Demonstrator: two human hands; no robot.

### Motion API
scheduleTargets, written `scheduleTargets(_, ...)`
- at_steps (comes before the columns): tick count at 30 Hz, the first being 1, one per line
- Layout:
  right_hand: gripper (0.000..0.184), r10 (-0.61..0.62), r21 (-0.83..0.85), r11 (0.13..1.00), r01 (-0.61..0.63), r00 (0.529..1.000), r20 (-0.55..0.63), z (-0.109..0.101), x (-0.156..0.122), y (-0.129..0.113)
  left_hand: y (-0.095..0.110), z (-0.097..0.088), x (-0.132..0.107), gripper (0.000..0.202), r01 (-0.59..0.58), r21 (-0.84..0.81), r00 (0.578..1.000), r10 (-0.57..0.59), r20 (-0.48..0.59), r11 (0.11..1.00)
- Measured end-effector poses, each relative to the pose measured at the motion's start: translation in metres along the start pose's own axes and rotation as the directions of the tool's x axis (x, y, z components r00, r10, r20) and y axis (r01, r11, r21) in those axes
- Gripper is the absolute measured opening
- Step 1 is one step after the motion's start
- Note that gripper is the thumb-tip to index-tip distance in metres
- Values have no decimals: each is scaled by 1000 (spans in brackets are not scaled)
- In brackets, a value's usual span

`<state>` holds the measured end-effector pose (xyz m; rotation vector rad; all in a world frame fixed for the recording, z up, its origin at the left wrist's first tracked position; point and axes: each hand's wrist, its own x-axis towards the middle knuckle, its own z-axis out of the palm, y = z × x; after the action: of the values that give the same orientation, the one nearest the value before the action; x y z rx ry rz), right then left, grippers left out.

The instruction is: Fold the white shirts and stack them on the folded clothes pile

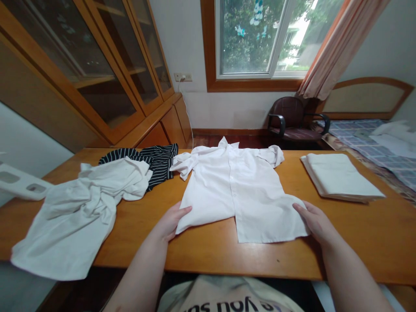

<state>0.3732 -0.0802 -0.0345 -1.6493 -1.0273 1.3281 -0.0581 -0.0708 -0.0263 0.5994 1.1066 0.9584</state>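
A white button-up shirt (214, 177) lies front side up on the wooden table (201, 255), its collar pointing away from me and its sleeves bunched at the sides. My left hand (172, 219) grips the shirt's lower left edge, thumb on top and fingers underneath. At the lower right corner, my right hand (313, 219) pinches the hem in the same way. The right front panel reaches lower than the left one. Most of the fingers on both hands are hidden under or behind the cloth.
Crumpled white clothing (87, 212) lies at the left, partly over a black-and-white striped garment (160, 162) and hanging past the front edge. A folded white stack of cloth (344, 175) sits at the right. Beyond the table stand a chair (289, 115) and a glass-door cabinet (136, 82).
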Motion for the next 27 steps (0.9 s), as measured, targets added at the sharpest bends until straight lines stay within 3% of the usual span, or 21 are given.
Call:
scheduleTargets(7,45,-61,103,993,65,997,-40,-13,1,-9,22,-9,-14,51,-63,-73,995,56,-88,995)
scheduleTargets(11,37,29,-51,998,-38,987,-160,-21,2,-5,19,-17,-12,46,-41,-26,990,37,-137,999)
scheduleTargets(14,40,61,-181,979,-92,984,-167,-21,-2,-6,10,-22,-7,41,18,59,983,-7,-184,998)
scheduleTargets(18,38,68,-341,934,-105,991,-118,-18,-8,-10,4,-22,-5,59,-26,240,958,93,-271,970)
scheduleTargets(20,37,35,-365,929,-66,995,-91,-18,-9,-11,4,-22,-6,73,-77,292,961,149,-232,953)
scheduleTargets(22,39,19,-371,928,-43,998,-68,-19,-9,-10,7,-23,-9,74,-103,368,974,168,-151,924)
scheduleTargets(24,41,7,-461,885,-65,992,-126,-22,-9,-9,10,-25,-12,63,-89,550,973,191,-131,830)
scheduleTargets(25,41,-18,-538,839,-87,982,-187,-23,-8,-8,11,-26,-13,59,-68,672,964,223,-147,737)
scheduleTargets(27,41,-142,-691,712,-120,940,-310,-23,-9,-8,12,-25,-16,52,-17,882,916,361,-174,470)
